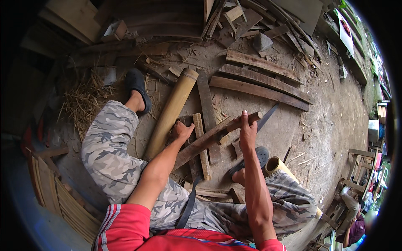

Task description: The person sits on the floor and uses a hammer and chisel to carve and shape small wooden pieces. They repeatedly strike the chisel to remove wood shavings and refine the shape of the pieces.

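Note:
My right hand (248, 133) is closed round the upper part of a long wooden bar (203, 142), its thumb up near the bar's rounded end. The bar slants down to the left across a short light wooden strip (202, 146). Behind that hand shows a dark, pointed metal blade (267, 118); whether it is held or lies on the ground is unclear. My left hand (182, 130) is curled beside a thick bamboo pole (172, 111), next to the strip's upper end. What its fingers hold is hidden. A dark plank (206, 104) lies under the bar.
Several dark planks (264, 81) lie ahead on the dirt floor. Another bamboo tube (274, 164) points up by my right foot. Scrap wood (234, 19) is heaped at the back, dry straw (83, 98) lies to the left. A person (356, 228) sits at the far right.

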Action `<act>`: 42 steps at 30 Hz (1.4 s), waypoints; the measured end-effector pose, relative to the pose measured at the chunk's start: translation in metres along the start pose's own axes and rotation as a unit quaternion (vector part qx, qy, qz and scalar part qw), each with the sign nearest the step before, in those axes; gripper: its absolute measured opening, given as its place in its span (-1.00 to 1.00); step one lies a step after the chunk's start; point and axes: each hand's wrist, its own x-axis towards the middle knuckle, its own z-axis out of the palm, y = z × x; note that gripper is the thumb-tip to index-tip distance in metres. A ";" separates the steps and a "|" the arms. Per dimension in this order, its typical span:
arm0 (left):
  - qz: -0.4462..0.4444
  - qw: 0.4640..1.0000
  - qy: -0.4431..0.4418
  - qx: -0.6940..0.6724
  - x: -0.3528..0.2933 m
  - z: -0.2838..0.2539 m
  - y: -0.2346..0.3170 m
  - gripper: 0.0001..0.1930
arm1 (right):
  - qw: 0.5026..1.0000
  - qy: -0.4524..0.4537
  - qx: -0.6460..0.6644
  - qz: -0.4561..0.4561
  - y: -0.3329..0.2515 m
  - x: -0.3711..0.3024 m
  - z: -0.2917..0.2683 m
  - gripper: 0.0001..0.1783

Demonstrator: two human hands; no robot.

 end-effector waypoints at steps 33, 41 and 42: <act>0.419 0.804 0.343 -0.247 0.006 -0.239 0.142 -0.32 | 0.978 0.116 0.165 0.046 0.026 -0.004 0.011 -0.75; 0.380 0.754 0.343 -0.411 -0.043 -0.267 0.158 -0.38 | 0.992 -0.060 -0.027 0.107 0.002 0.017 0.006 -0.51; 0.368 0.748 0.343 -0.433 -0.045 -0.263 0.155 -0.36 | 0.987 -0.095 -0.054 0.122 -0.002 0.018 0.001 -0.45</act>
